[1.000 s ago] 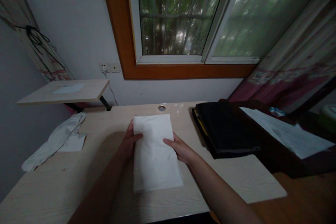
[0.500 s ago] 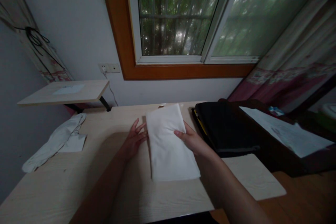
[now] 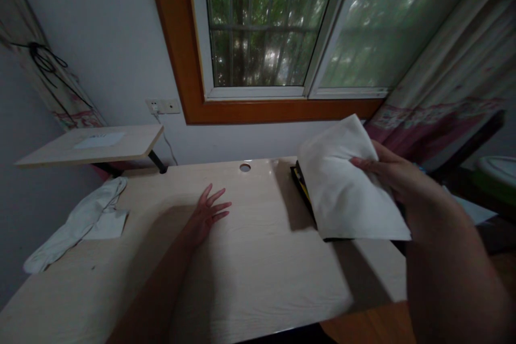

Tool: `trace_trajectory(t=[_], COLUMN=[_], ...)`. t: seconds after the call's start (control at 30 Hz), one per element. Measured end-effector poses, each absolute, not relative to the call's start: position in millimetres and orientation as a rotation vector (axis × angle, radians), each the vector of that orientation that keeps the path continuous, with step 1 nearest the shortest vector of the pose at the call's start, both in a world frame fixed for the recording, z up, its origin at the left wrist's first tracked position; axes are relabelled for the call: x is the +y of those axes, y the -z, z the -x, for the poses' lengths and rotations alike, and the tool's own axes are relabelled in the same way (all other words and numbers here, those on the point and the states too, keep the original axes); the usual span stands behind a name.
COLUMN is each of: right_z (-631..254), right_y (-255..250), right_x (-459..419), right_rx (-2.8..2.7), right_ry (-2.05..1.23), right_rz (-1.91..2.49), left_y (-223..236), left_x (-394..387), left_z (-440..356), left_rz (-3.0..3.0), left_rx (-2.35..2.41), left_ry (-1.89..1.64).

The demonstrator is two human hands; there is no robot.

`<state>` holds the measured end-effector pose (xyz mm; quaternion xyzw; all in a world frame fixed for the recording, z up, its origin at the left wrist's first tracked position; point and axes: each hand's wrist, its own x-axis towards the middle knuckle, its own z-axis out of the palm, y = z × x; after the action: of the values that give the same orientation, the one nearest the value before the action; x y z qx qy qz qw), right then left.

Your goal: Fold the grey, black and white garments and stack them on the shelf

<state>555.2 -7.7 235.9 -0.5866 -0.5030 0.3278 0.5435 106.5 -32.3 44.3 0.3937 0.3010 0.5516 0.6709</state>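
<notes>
My right hand [image 3: 389,169] grips a folded white cloth [image 3: 342,188] by its right side, thumb on top and fingers underneath. The cloth is raised over the right part of the table and covers most of a dark stack [image 3: 300,183], of which only a black and yellow left edge shows. Over the middle of the pale wooden table [image 3: 258,258], my left hand [image 3: 205,217] is empty with its fingers spread.
At the left lie a crumpled white cloth [image 3: 80,220] and a flat white piece [image 3: 108,226], beside a small raised shelf [image 3: 92,145]. A round hole [image 3: 245,167] sits near the table's back edge. Behind are a window [image 3: 274,27] and wall sockets [image 3: 162,106].
My right hand has lifted the folded white cloth off the table's middle and carried it right, over the dark stack. My left hand has parted from the cloth and stays nearly in place.
</notes>
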Motion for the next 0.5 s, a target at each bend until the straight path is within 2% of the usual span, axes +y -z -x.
trace_trajectory(t=[0.1, 0.3, 0.5], right_z=[-568, -571, -561], right_y=[-247, -244, -250], right_x=[-3, 13, 15], right_rx=[-1.105, -1.043, -1.097], right_ry=[-0.967, -1.018, -1.062], right_rz=[1.496, 1.638, 1.533], left_y=[-46, -49, -48], left_x=[-34, -35, -33], left_z=[-106, -107, -107], left_rz=[-0.899, -0.899, -0.893], left_rx=[0.679, 0.707, 0.728], left_ry=[-1.238, -1.232, -1.23])
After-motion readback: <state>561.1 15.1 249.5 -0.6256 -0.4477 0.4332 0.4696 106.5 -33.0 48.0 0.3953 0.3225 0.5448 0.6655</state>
